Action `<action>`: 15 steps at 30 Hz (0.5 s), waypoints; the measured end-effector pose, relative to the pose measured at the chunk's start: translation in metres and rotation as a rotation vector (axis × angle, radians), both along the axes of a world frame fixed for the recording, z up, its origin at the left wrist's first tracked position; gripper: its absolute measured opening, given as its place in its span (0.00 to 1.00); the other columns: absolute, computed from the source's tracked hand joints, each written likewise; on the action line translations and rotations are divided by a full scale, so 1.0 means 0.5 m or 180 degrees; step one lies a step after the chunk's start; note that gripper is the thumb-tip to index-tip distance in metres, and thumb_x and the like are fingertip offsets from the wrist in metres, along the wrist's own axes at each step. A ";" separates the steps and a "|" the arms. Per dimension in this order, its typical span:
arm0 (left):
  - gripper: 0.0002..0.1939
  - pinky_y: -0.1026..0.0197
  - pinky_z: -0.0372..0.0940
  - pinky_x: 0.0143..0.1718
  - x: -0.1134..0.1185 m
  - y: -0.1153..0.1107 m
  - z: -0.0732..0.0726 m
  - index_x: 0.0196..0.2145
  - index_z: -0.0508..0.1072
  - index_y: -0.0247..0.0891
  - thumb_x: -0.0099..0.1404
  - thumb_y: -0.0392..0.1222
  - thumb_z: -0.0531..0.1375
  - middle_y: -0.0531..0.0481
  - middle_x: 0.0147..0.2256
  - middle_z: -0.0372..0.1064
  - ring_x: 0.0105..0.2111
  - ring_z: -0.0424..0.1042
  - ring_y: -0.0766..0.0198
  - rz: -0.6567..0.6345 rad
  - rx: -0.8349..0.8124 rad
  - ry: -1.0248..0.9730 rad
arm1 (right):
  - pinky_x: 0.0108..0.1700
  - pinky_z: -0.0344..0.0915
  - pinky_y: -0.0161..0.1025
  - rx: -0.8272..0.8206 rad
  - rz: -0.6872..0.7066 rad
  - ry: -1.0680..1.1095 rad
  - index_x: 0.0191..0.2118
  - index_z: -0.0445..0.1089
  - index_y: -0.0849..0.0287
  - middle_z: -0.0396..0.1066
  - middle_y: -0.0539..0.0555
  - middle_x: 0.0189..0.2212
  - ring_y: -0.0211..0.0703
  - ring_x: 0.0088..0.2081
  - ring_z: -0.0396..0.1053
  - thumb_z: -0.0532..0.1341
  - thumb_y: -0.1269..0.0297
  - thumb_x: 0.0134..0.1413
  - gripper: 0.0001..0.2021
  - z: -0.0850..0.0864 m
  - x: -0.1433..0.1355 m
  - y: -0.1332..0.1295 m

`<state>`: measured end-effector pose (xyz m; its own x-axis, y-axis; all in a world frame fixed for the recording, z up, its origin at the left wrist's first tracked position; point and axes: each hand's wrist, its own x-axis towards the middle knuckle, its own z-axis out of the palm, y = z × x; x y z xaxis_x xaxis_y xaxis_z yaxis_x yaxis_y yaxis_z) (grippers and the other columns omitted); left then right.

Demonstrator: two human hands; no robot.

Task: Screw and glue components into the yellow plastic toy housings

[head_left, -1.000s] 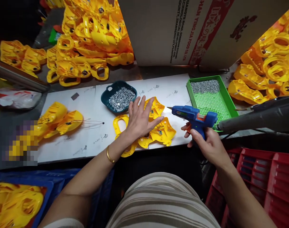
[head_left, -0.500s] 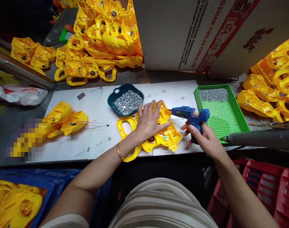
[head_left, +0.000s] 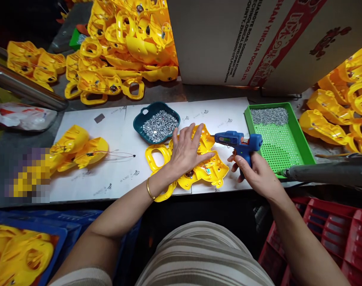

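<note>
My left hand [head_left: 185, 153] lies with its fingers spread over two yellow plastic shells [head_left: 215, 171], partly covering them. Inside the shells show a small round metal part and a small light-coloured piece with wires. My right hand [head_left: 254, 171] is wrapped round the handle of a blue glue gun [head_left: 233, 139]. The gun's nozzle points left and meets the edge of the upper shell; whether it touches is too small to tell. Behind my left hand stands a dark green bowl [head_left: 139, 129] of small metal screws.
Right of the gun lies a green tray [head_left: 303, 143] with screws. Wired yellow shells [head_left: 93, 153] are at the left. Behind stand a yellow pile [head_left: 145, 51] and a cardboard box [head_left: 210, 43]. Blue crates [head_left: 60, 234] and a red crate [head_left: 326, 238] flank me below.
The whole view has shifted slightly. My left hand stays spread on the shells, and the glue gun in my right hand has barely moved, its nozzle still at the upper shell.
</note>
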<state>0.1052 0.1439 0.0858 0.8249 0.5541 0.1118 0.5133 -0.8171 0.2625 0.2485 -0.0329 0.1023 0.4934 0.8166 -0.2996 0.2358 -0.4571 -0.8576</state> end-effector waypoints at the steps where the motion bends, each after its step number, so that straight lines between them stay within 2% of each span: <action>1: 0.46 0.36 0.38 0.64 0.000 -0.001 0.001 0.64 0.52 0.38 0.57 0.66 0.60 0.32 0.62 0.54 0.61 0.54 0.41 0.0011 -0.0012 0.0016 | 0.24 0.68 0.37 -0.0043 0.0027 -0.0085 0.42 0.66 0.59 0.73 0.55 0.30 0.40 0.25 0.71 0.53 0.41 0.58 0.24 0.003 0.000 0.001; 6: 0.46 0.35 0.39 0.63 0.000 -0.001 0.003 0.64 0.52 0.38 0.58 0.66 0.59 0.33 0.63 0.53 0.61 0.54 0.41 0.0017 -0.0024 0.0018 | 0.25 0.68 0.39 -0.0214 0.0087 -0.0372 0.39 0.66 0.60 0.72 0.55 0.26 0.41 0.22 0.70 0.51 0.41 0.58 0.24 0.012 -0.002 0.006; 15: 0.46 0.36 0.39 0.63 0.002 -0.005 0.006 0.64 0.52 0.37 0.57 0.66 0.60 0.32 0.63 0.52 0.61 0.53 0.39 0.0061 -0.0061 0.0030 | 0.27 0.67 0.42 -0.0291 0.0143 -0.0666 0.40 0.65 0.59 0.74 0.57 0.25 0.47 0.25 0.73 0.50 0.45 0.60 0.20 0.025 -0.013 0.010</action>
